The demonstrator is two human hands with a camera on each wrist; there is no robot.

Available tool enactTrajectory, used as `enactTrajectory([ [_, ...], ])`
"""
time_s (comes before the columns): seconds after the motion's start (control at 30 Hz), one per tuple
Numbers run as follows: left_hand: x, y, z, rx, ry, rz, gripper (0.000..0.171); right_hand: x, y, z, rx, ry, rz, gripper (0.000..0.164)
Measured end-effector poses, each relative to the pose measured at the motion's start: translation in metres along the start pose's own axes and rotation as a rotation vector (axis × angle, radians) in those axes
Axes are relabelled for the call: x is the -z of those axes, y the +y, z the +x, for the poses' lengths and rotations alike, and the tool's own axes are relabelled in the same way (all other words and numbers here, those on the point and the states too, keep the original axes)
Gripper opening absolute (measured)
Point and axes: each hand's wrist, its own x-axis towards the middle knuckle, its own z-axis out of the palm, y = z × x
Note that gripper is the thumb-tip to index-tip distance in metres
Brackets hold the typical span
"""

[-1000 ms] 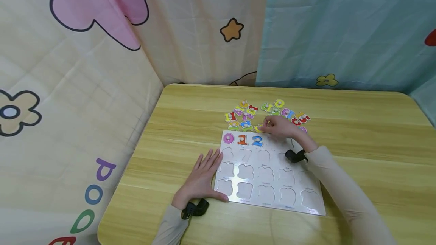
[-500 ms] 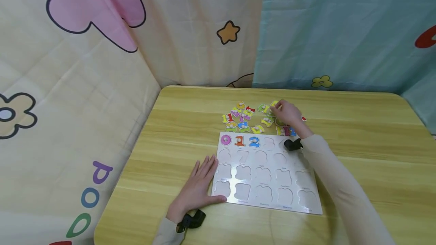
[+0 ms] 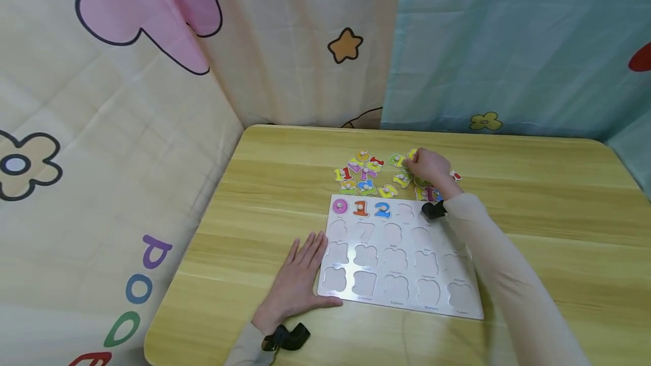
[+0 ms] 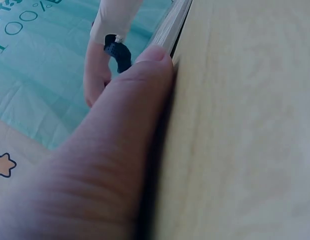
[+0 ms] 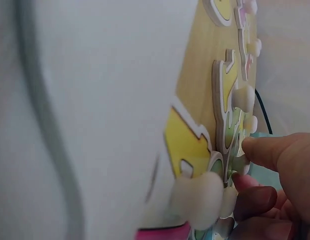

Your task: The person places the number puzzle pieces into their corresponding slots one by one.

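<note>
My left hand (image 3: 295,278) lies with fingers spread along the left edge of a white number puzzle board (image 3: 351,291); its thumb rests at the board's front left corner. In the left wrist view that thumb (image 4: 120,105) presses against the board's edge. The pieces 0 (image 3: 339,206), 1 (image 3: 360,208) and 2 (image 3: 382,210) sit in the top row. Beyond the board, my right hand (image 3: 429,167) reaches into the loose number pieces. In the right wrist view its fingers (image 5: 267,150) close about the knob of a small number piece (image 5: 240,164), mostly hidden.
Several loose knobbed number pieces (image 3: 367,173) lie in a cluster behind the board, others (image 3: 402,179) beside and under the right hand. The wooden table (image 3: 244,196) runs back to printed curtains (image 3: 315,83). A black wrist camera (image 3: 287,338) sits on the left wrist.
My right hand has moved from the board's top edge back and slightly right to the far pieces, staying there over the last half second. The left hand keeps to the board's left edge.
</note>
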Motion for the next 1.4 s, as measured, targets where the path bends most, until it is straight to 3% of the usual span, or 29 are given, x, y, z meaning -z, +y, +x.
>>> enactTrajectory([
  [0.3,-0.005,-0.003,-0.001,-0.020,0.042,0.025,0.122,-0.006,0.000,0.005,0.003,0.016,-0.074,0.042],
  [0.67,-0.005,-0.002,0.001,-0.039,0.055,0.006,0.115,0.001,0.015,-0.012,0.043,0.056,0.040,0.039],
  [0.87,-0.004,-0.002,0.001,-0.036,0.059,0.002,0.116,0.006,0.021,-0.038,0.189,-0.014,0.052,0.036],
  [1.1,-0.003,-0.002,0.002,-0.042,0.050,0.000,0.116,-0.009,0.028,-0.067,0.382,-0.162,-0.007,0.029],
  [1.27,-0.002,-0.002,0.001,-0.034,0.040,0.002,0.116,-0.020,0.020,-0.077,0.436,-0.158,0.005,0.030],
  [1.4,-0.002,-0.003,0.001,-0.038,0.048,0.001,0.115,-0.023,0.014,-0.079,0.426,-0.155,0.011,0.030],
])
